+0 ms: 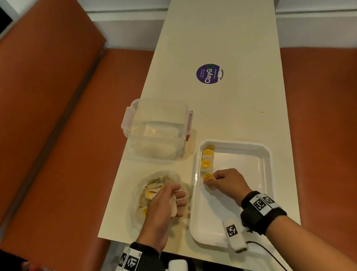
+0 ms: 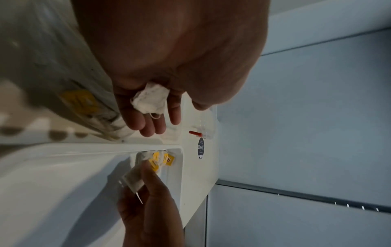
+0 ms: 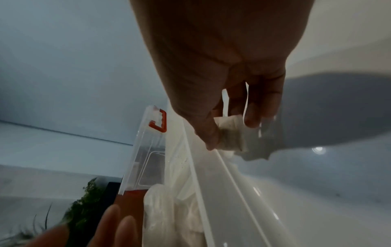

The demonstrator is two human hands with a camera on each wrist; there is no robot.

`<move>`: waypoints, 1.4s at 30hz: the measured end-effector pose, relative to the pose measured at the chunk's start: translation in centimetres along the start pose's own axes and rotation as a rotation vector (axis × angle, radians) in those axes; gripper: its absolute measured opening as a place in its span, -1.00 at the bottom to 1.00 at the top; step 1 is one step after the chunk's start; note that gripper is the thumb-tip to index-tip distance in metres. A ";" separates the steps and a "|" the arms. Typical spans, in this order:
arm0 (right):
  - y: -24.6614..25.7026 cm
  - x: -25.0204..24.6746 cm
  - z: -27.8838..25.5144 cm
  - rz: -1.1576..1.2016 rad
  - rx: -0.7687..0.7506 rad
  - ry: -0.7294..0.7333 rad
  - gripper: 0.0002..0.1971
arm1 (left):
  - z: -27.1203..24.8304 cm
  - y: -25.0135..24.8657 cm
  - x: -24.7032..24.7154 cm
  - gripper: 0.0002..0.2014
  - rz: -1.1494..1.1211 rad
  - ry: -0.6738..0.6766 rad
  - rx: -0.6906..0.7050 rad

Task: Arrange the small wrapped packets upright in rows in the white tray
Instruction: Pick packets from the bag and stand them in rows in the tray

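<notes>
The white tray (image 1: pixel 257 155) lies on the table at the right. Several small white packets with yellow tags (image 1: pixel 207 163) stand in a row along its left wall, also seen in the left wrist view (image 2: pixel 164 158). My right hand (image 1: pixel 210 182) pinches one more packet (image 3: pixel 230 132) at the near end of that row, low inside the tray. My left hand (image 1: pixel 178 200) hovers over a clear bag of loose packets (image 1: pixel 154 184) left of the tray. It holds a white packet (image 2: pixel 149 100) between thumb and curled fingers.
A clear lidded container (image 1: pixel 159 133) with red clips stands behind the bag, close to the tray's far left corner. A purple round sticker (image 1: pixel 209 73) marks the table further back. Orange bench seats (image 1: pixel 46 131) flank the narrow table.
</notes>
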State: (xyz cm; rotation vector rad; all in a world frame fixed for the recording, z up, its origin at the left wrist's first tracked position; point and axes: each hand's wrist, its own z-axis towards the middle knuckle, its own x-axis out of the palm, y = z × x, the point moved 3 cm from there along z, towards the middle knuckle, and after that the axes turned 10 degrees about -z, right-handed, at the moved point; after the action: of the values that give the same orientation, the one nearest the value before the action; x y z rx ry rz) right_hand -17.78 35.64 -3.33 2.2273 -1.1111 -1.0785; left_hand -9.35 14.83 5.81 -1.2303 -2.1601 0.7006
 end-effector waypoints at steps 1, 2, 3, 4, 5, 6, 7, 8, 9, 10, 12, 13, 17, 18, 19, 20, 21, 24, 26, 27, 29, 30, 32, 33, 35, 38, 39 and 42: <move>0.1 0.2 0.3 0.025 0.017 0.000 -0.67 | -0.2 -0.2 0.0 -0.67 -0.051 -0.001 -0.008; 0.1 0.2 0.6 0.045 0.027 -0.006 -0.65 | -0.3 -0.4 0.1 -0.70 -0.098 0.004 -0.017; 0.1 0.3 0.9 0.057 0.035 -0.019 -0.66 | -0.4 -0.6 0.1 -0.73 -0.134 0.015 -0.026; 0.0 0.3 1.2 0.067 0.041 -0.039 -0.70 | -0.4 -0.6 0.0 -0.75 -0.151 0.028 -0.036; 0.0 0.2 1.3 0.076 0.045 -0.058 -0.77 | -0.3 -0.7 0.0 -0.76 -0.158 0.042 -0.046; 0.0 0.2 1.6 0.086 0.047 -0.074 -0.81 | -0.2 -0.7 -0.2 -0.75 -0.155 0.052 -0.056; 0.1 0.2 1.7 0.087 0.047 -0.086 -0.83 | -0.1 -0.7 -0.2 -0.70 -0.145 0.061 -0.063; 0.2 0.3 1.9 0.087 0.046 -0.093 -0.85 | 0.0 -0.7 -0.3 -0.65 -0.127 0.071 -0.065; 0.2 0.3 2.0 0.078 0.044 -0.095 -0.88 | -0.1 -0.7 -0.3 -0.61 -0.109 0.088 -0.063; 0.3 0.4 2.2 0.072 0.036 -0.096 -0.91 | -0.1 -0.7 -0.3 -0.57 -0.089 0.104 -0.059; 0.6 0.4 2.2 0.049 0.019 -0.088 -0.92 | -0.3 -0.8 -0.1 -0.54 -0.049 0.125 -0.048; 0.8 0.4 2.2 0.037 0.013 -0.087 -0.91 | -0.4 -0.9 0.0 -0.55 -0.035 0.130 -0.041; 1.1 0.2 2.1 0.046 0.048 -0.130 -0.82 | -0.5 -1.0 0.0 -0.57 -0.012 0.140 -0.035; 1.1 0.2 2.1 0.057 0.062 -0.145 -0.80 | -0.5 -1.0 0.0 -0.57 -0.011 0.138 -0.038; 1.0 0.2 2.1 0.065 0.072 -0.158 -0.78 | -0.5 -1.1 -0.1 -0.58 -0.015 0.135 -0.041; 0.9 0.2 2.1 0.073 0.080 -0.169 -0.77 | -0.4 -1.1 -0.1 -0.59 -0.017 0.132 -0.044; 0.8 0.2 2.1 0.080 0.086 -0.176 -0.76 | -0.4 -1.2 -0.1 -0.60 -0.022 0.130 -0.045; 0.6 0.2 2.1 0.056 0.095 -0.185 -0.73 | -0.3 -1.2 -0.2 -0.63 -0.032 0.122 -0.046; 0.7 0.2 2.0 0.044 0.105 -0.181 -0.69 | -0.3 -1.2 -0.2 -0.62 -0.036 0.118 -0.048; 0.9 0.1 1.9 0.039 0.111 -0.181 -0.66 | -0.3 -1.2 -0.2 -0.62 -0.041 0.117 -0.050; 1.3 -0.2 1.4 0.014 0.111 -0.194 -0.61 | -0.4 -1.3 -0.3 -0.64 -0.070 0.124 -0.060; 1.8 -0.5 1.0 -0.002 0.086 -0.209 -0.60 | -0.4 -1.3 -0.2 -0.66 -0.098 0.131 -0.069; 3.3 -1.3 -0.6 -0.006 -0.015 -0.215 -0.63 | -0.4 -1.5 -0.1 -0.65 -0.169 0.148 -0.089; 4.4 -1.8 -1.8 -0.005 -0.089 -0.188 -0.67 | -0.4 -1.6 -0.1 -0.63 -0.213 0.155 -0.098; 6.8 -2.6 -4.7 -0.047 -0.273 -0.097 -0.74 | -0.5 -1.8 0.2 -0.63 -0.313 0.163 -0.118; 9.8 -3.0 -9.1 -0.212 -0.565 0.050 -0.66 | -0.6 -1.8 0.3 -0.46 -0.401 0.173 -0.164; 10.2 -2.6 -10.0 -0.309 -0.646 0.088 -0.60 | -0.6 -1.8 0.3 -0.40 -0.402 0.183 -0.173; 9.8 -0.6 -11.4 -0.587 -0.784 0.098 -0.47 | -0.8 -1.4 0.7 -0.29 -0.393 0.223 -0.196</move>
State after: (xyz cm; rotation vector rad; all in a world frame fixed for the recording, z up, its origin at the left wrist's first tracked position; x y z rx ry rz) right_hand -13.67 30.71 10.25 1.9181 0.0748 -1.3039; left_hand -9.97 14.95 7.49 -0.8842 -2.2231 0.1819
